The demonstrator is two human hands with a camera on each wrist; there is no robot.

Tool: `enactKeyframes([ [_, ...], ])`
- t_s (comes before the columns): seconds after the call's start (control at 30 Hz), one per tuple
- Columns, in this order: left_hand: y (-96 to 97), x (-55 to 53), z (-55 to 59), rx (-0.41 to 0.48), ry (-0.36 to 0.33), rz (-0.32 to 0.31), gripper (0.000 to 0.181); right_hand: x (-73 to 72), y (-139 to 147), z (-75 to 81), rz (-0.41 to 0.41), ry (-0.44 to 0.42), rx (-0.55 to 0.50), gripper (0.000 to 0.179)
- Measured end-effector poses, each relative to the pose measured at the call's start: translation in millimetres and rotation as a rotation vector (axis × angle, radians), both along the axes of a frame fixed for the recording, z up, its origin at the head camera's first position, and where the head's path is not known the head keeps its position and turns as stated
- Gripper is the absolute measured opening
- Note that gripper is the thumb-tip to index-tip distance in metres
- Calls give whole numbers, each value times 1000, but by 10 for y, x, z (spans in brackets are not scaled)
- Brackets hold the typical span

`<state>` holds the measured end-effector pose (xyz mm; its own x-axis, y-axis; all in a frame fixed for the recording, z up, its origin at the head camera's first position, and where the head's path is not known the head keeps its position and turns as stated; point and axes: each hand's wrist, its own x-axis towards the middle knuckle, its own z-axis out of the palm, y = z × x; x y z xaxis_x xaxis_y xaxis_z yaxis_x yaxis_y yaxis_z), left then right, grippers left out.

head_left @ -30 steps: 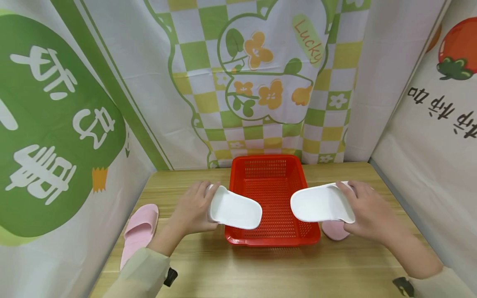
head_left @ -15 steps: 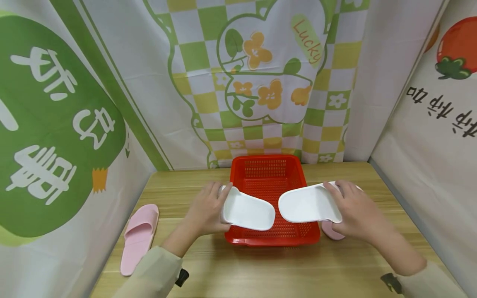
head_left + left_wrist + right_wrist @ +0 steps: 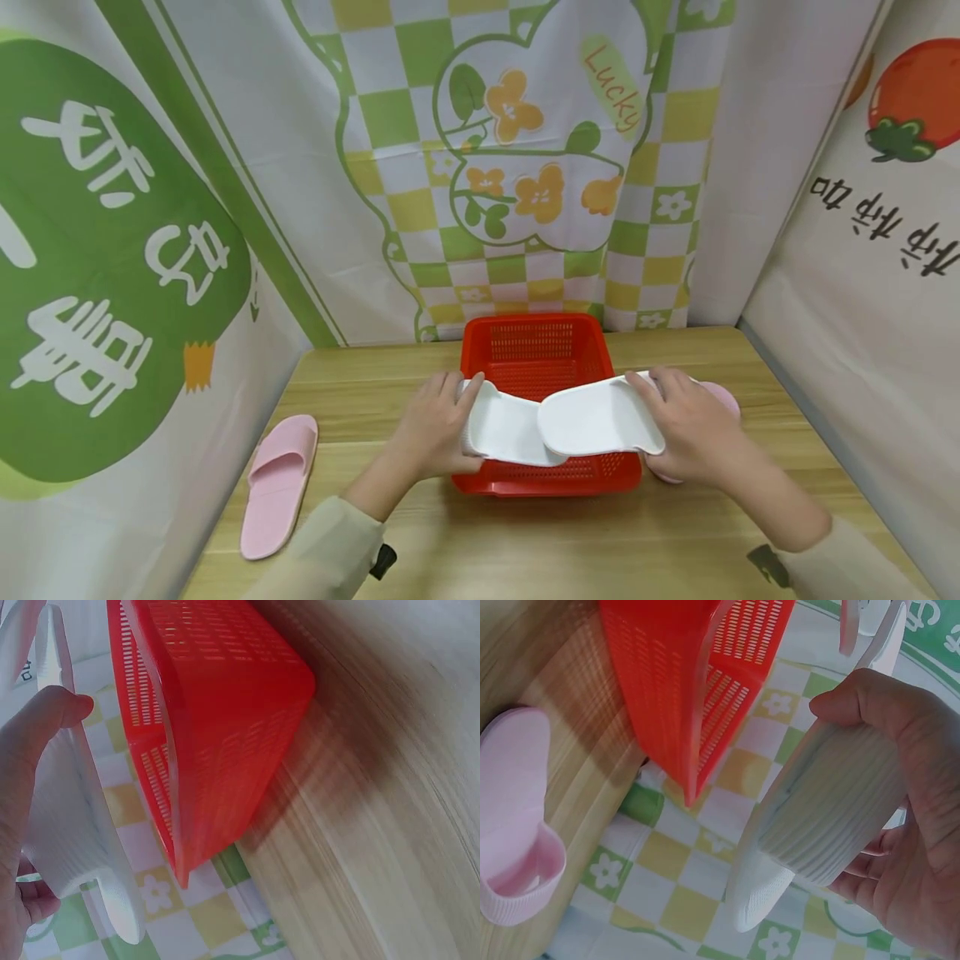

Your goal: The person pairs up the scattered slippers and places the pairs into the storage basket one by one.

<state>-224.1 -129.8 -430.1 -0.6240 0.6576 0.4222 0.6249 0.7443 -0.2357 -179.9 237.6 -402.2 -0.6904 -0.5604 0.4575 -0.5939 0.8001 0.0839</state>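
My left hand (image 3: 441, 425) grips a white slipper (image 3: 517, 427) by its strap end, fingers over the far side and thumb on the near side. In my right hand (image 3: 686, 425) is a second white slipper (image 3: 592, 417), gripped the same way. Both are held above a red plastic basket (image 3: 532, 325), heels pointing inward; the right slipper's heel overlaps the left one's in the head view. The left wrist view shows the left slipper (image 3: 75, 802) beside the basket's rim, and the right wrist view shows the ribbed strap of the right slipper (image 3: 840, 802).
A pink slipper (image 3: 273, 508) lies at the table's left side. Another pink slipper (image 3: 517, 772) lies right of the basket, partly hidden under my right hand in the head view. Printed cloth (image 3: 420, 208) hangs around the wooden table (image 3: 585, 550) at the back and sides.
Both hands have moved inward over the basket, the left one to the right and the right one to the left. The white slippers have gone from apart to overlapping in view.
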Motion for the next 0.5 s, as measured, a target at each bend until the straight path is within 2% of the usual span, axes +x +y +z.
enactKeyframes([
  [0.17,62,9,-9,15,1,-13,104,3,-67,-5,-7,-44,6,92],
  [0.5,138,27,-42,64,-28,-31,102,6,-210,-31,8,-45,-3,92],
])
